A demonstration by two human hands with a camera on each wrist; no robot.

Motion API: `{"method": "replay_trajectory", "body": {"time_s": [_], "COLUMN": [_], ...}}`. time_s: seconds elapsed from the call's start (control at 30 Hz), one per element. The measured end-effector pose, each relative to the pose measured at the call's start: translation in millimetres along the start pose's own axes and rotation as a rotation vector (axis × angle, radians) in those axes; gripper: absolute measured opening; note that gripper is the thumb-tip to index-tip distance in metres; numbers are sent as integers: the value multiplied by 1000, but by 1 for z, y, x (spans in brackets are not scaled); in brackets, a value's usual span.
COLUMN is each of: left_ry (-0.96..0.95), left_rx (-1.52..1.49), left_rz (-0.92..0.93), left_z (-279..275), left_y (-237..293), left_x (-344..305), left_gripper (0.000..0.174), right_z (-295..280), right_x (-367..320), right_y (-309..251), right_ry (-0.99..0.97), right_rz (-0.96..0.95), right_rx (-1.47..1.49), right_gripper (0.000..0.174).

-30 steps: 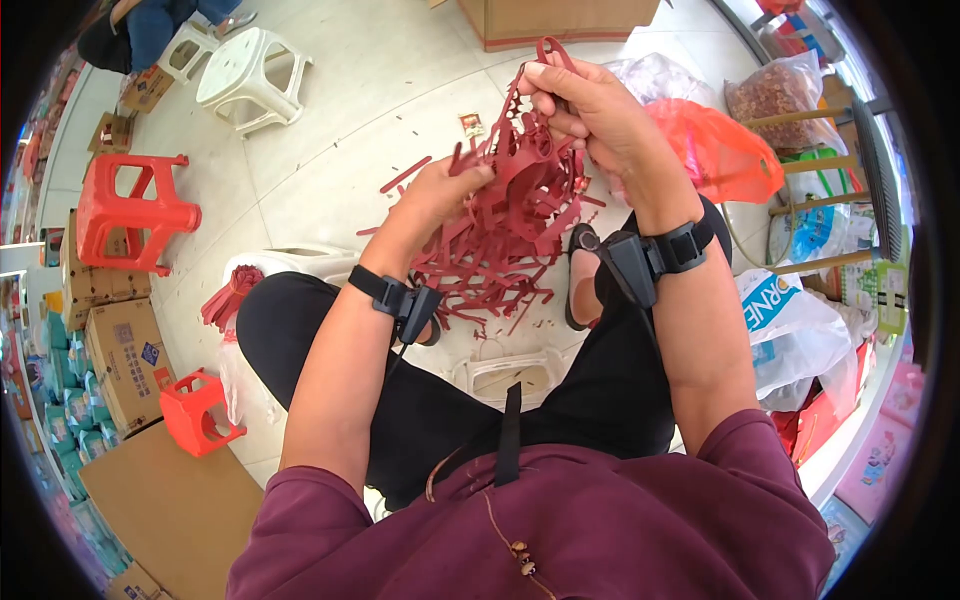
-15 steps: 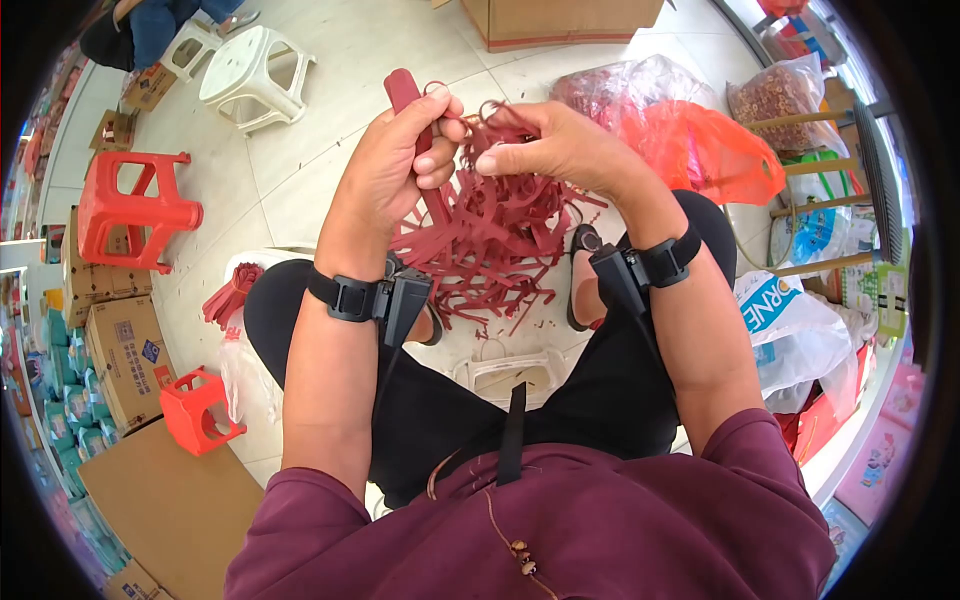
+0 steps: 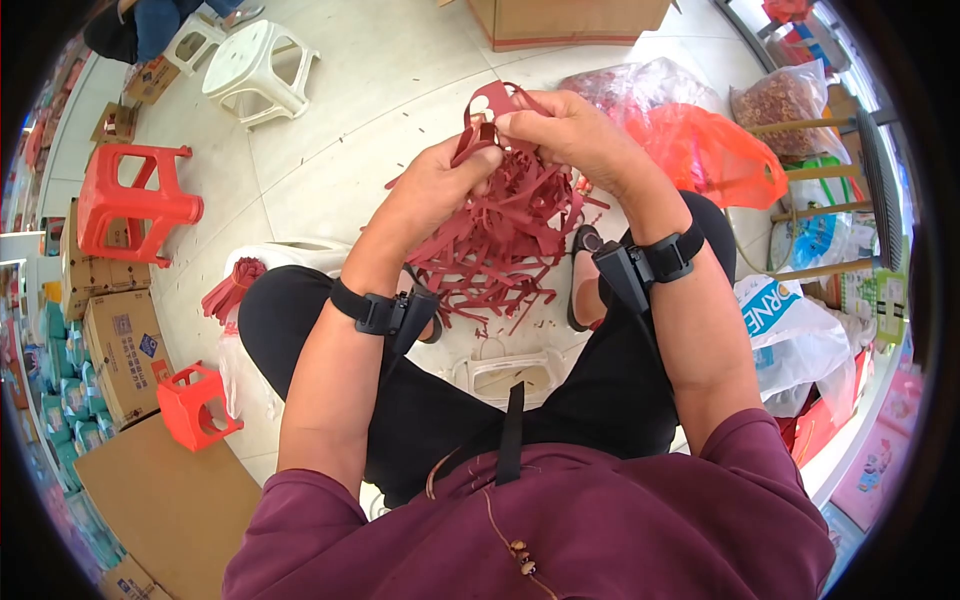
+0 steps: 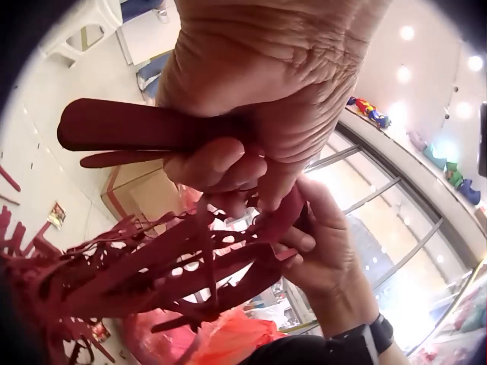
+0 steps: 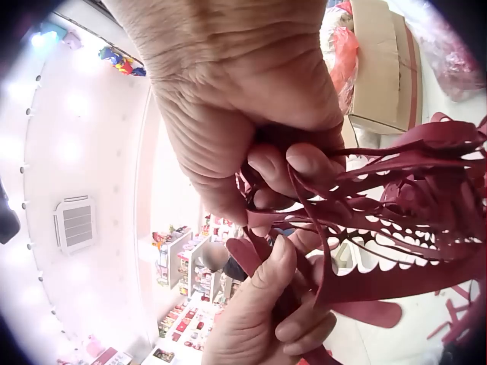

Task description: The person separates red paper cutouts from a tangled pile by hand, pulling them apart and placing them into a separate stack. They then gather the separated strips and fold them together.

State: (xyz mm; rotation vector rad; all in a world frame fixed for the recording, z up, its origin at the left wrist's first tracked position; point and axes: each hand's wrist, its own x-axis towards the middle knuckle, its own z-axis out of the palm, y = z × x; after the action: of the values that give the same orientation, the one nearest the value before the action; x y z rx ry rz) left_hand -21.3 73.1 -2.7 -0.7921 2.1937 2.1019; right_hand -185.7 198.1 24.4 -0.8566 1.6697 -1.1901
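Note:
A tangle of dark red perforated strips (image 3: 500, 235) hangs between the person's legs over the floor. The left hand (image 3: 435, 190) holds a flat stack of smooth red strips (image 4: 129, 125), its rounded ends jutting past the curled fingers in the left wrist view. The right hand (image 3: 575, 135) pinches part of the red sheet at the top of the tangle, close beside the left fingertips. In the right wrist view the right hand (image 5: 243, 106) has its fingers curled round thin bands of the perforated strips (image 5: 396, 220).
A bundle of red strips (image 3: 232, 288) lies on a white stool at the left knee. Red stools (image 3: 135, 205) and cartons (image 3: 125, 350) stand left, a white stool (image 3: 262, 72) behind. An orange bag (image 3: 715, 160) and a rack (image 3: 870, 190) are at right.
The left hand first rose with a long red strip, then came down beside the right hand. The right hand moved down and left, then slightly up, and now grips the top of the tangle.

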Motion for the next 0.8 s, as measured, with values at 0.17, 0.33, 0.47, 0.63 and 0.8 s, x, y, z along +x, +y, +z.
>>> {"method": "replay_trajectory", "body": {"time_s": [0.17, 0.33, 0.47, 0.63, 0.8], "left_ry": [190, 112, -13, -30, 14], "left_rx": [-20, -392, -407, -564, -185], "left_rz": [-56, -56, -19, -78, -147], "left_z": [-33, -2, 24, 35, -1], "left_y": [-45, -28, -30, -41, -46], "left_x": [22, 14, 18, 29, 27], "left_gripper": [34, 28, 24, 24, 28], "right_z": [-19, -23, -15, -20, -34], "right_x": [-1, 5, 1, -3, -2], "right_y": [2, 5, -5, -3, 1], "right_ry": [69, 76, 107, 55, 69], "right_rz": [0, -26, -36, -31, -65], "right_rx": [138, 187, 248, 288, 334], "right_gripper": [22, 21, 22, 21, 20]}}
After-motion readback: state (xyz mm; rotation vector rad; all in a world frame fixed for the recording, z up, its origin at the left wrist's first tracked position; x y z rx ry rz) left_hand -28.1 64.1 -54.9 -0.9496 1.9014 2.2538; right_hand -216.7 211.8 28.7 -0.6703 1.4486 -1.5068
